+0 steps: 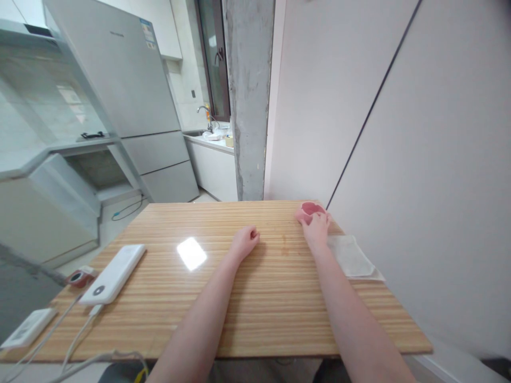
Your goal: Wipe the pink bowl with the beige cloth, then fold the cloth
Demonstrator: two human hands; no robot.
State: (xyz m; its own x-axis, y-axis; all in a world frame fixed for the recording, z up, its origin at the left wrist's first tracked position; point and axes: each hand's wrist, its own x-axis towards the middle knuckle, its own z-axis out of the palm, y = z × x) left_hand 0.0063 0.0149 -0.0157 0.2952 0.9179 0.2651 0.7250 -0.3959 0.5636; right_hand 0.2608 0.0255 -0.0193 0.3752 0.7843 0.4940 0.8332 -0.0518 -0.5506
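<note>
**Right hand on pink sponge at far table edge**

Right hand (316,230) rests fingers on a pink sponge (308,210) at the far right of the wooden table (255,319), not clearly gripping. Left hand (245,241) curled in a loose fist on the table, empty. White cloth (352,256) just beside the right wrist. Power bank (114,273) far left.

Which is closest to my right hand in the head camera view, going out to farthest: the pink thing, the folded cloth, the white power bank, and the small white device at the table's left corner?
From the right hand:
1. Pink thing, under the fingertips at the table's far edge.
2. Folded cloth, just right of the wrist, by the wall.
3. White power bank, far left on the table.
4. Small white device, near-left corner.
</note>
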